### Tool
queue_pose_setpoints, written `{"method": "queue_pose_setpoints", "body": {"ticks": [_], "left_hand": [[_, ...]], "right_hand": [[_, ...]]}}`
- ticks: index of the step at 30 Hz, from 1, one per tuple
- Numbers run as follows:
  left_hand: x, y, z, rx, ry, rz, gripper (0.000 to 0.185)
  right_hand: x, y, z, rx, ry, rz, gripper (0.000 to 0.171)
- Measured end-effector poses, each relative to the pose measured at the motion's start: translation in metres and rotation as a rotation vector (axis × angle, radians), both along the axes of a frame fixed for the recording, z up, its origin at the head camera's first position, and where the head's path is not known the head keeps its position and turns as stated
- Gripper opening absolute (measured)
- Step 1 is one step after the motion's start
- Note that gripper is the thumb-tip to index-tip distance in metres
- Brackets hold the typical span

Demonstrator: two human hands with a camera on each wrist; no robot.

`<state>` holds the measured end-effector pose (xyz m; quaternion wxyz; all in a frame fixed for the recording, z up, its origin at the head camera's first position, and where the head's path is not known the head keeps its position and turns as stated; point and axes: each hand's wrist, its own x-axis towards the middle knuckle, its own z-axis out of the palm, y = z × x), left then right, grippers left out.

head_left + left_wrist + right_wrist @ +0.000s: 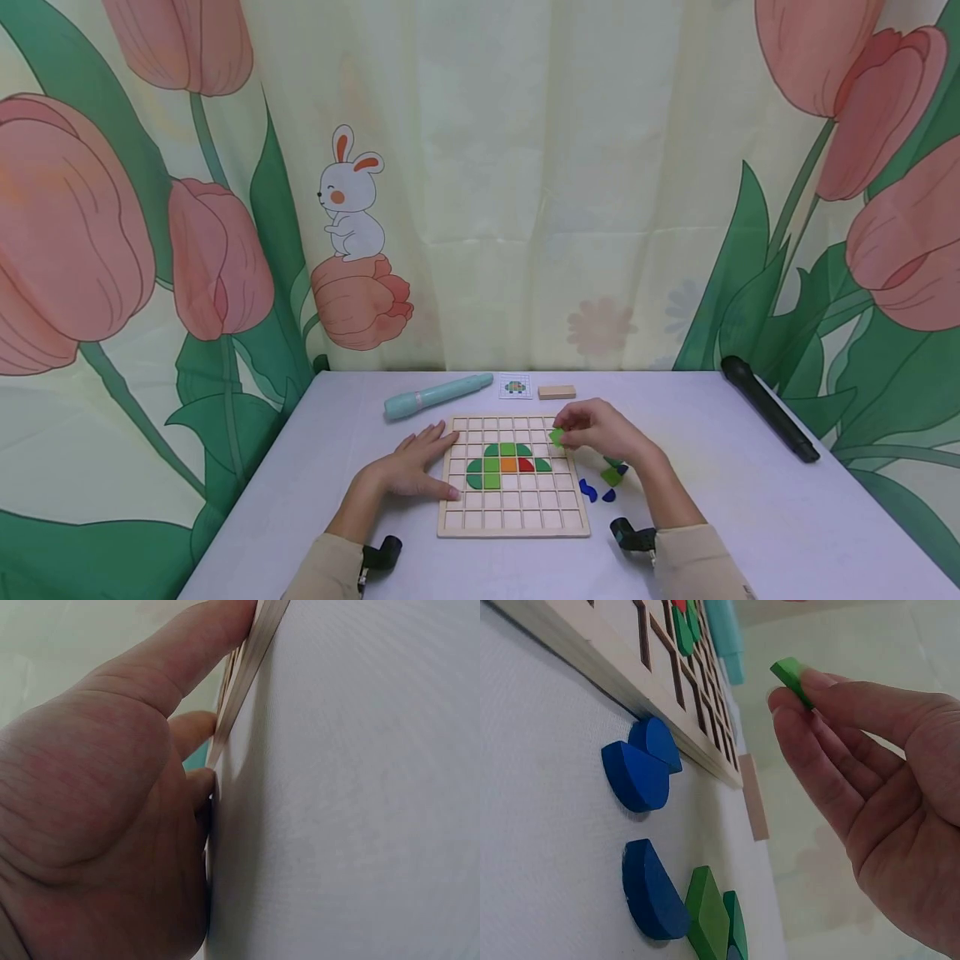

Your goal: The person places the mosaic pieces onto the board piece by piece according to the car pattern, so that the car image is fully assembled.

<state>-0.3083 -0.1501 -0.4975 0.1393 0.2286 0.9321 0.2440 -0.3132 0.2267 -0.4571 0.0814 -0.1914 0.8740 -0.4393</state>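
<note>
A wooden grid board (pixel 513 523) lies on the table, with green, orange and red pieces (pixel 507 463) set in its middle rows. My left hand (pixel 420 460) rests flat against the board's left edge (pixel 251 652), fingers straight. My right hand (pixel 600 432) pinches a small green piece (pixel 556 437) over the board's right side; in the right wrist view the green piece (pixel 791 677) sits between thumb and fingertips. Loose blue pieces (pixel 641 776) and green pieces (pixel 709 915) lie beside the board's right edge (pixel 607 671).
A teal marker (pixel 437 395), a small pattern card (pixel 514 387) and a wooden block (pixel 557 392) lie behind the board. A black cylinder (pixel 768 407) lies at the far right. A tulip-print curtain hangs behind the white table (pixel 750 500).
</note>
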Motion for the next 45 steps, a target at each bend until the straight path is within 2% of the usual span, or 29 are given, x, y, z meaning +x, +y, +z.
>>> {"method": "queue_pose_setpoints", "body": {"ticks": [7,19,28,36,45], "left_hand": [[-0.001,-0.001,0.0,0.001,0.006,-0.012,0.109],[0.001,0.0,0.002,0.005,-0.001,-0.011,0.108],[0.001,-0.001,0.001,0.006,-0.002,-0.008,0.109],[0.0,-0.001,0.0,0.003,-0.001,-0.006,0.11],[0.0,-0.001,0.0,0.006,-0.001,-0.015,0.109]], "right_hand": [[-0.001,-0.007,-0.002,0.004,0.014,0.003,0.031],[0.004,-0.024,-0.001,0.016,0.033,0.017,0.021],[0.005,-0.034,-0.002,0.01,0.068,0.053,0.022],[0.006,-0.043,-0.005,0.009,0.042,0.092,0.026],[0.007,-0.051,-0.009,0.048,0.053,0.108,0.023]]}}
